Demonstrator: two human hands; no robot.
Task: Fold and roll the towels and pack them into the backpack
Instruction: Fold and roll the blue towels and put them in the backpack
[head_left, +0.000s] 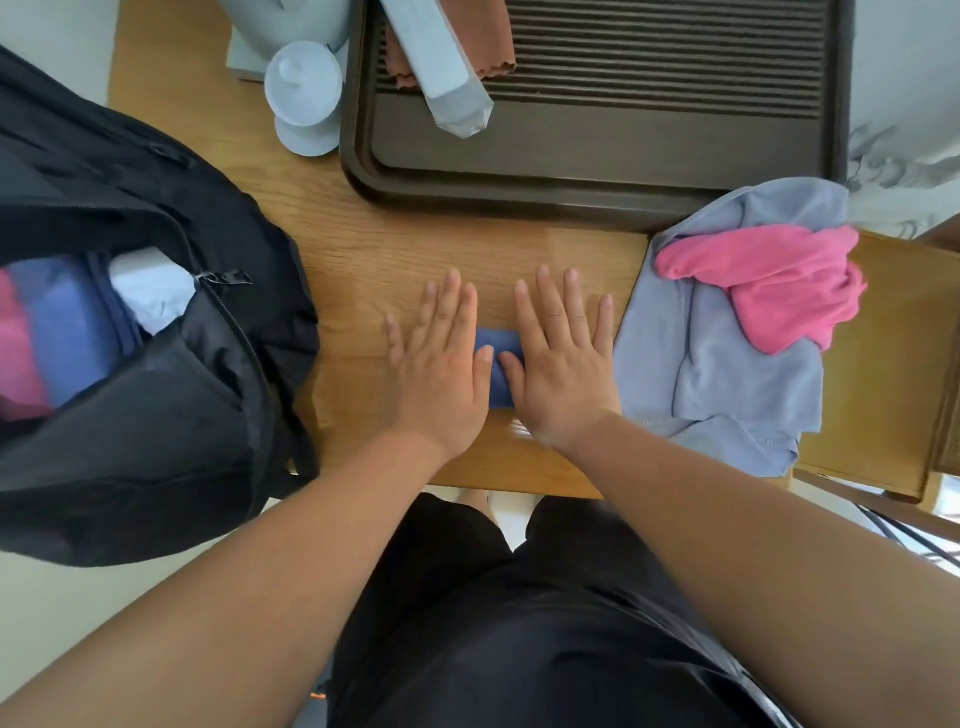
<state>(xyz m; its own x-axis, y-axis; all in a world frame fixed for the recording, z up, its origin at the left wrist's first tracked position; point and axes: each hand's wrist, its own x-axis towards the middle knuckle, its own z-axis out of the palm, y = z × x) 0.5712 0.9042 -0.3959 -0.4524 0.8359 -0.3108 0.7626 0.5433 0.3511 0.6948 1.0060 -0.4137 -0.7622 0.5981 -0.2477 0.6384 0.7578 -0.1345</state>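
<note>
Bearing table (374, 244): pale wood, carrying everything named below; the person stands at its near edge.
Backpack (156, 415): black, at the table's left end and hanging past its near edge, main zip open; pink, blue and white bundles (62, 322) sit side by side inside.
Tray (519, 200): dark brown and slatted, at the far side of the table; a pale faceted tube (447, 67) lies across a brown cloth (488, 41) on it.
Grey-blue towel (727, 374): loose and crumpled at the table's right end, just beside the right hand.
Pink towel (779, 291): bunched on top of the grey-blue towel.
Left hand (441, 374): palm down on the blue towel, fingers (452, 306) straight and slightly apart, tips reaching past the towel's far edge onto bare wood.
Right hand (558, 374): flat beside the left, fingers (550, 301) likewise straight and spread, gripping nothing.
Blue towel (498, 343): folded small, mid-table near the front edge, under both palms; only a strip shows between the hands, with both thumbs resting on it.
Lidded cup (306, 98): pale blue, left of the tray.
</note>
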